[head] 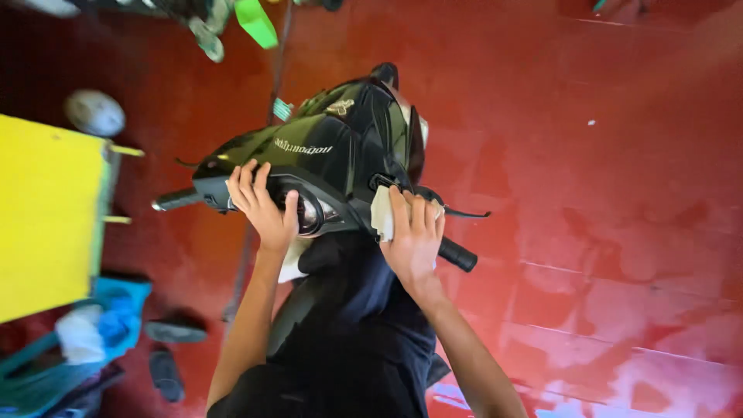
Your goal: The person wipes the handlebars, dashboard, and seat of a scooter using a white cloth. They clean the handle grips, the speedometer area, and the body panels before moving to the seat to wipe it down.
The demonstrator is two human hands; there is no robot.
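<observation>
- Black and glossy, the scooter's front cowl (325, 147) fills the middle of the head view, standing on a red tiled floor (619, 232).
- The left hand (261, 205) lies on the cowl's left side; its grip is loose, fingers spread flat over the top edge and thumb beside the round instrument dial (309, 213). It clenches nothing.
- The right hand (414, 236) presses a pale cloth (381, 213) against the handlebar area on the right side; its grip is curled over the cloth, fingers pointing up toward the cowl.
- The right handlebar grip, a black rubber end (458, 255), sticks out just beyond the right hand.
- The left handlebar end (174, 201), grey and metallic, juts out to the left of the left hand.
- A thin black brake lever (464, 212) runs out to the right, above the rubber end.
- A yellow table (46, 217) stands at the left edge, well apart from the scooter.
- Dark sandals (166, 352) lie on the floor below the table, near blue and white fabric (101, 325).
</observation>
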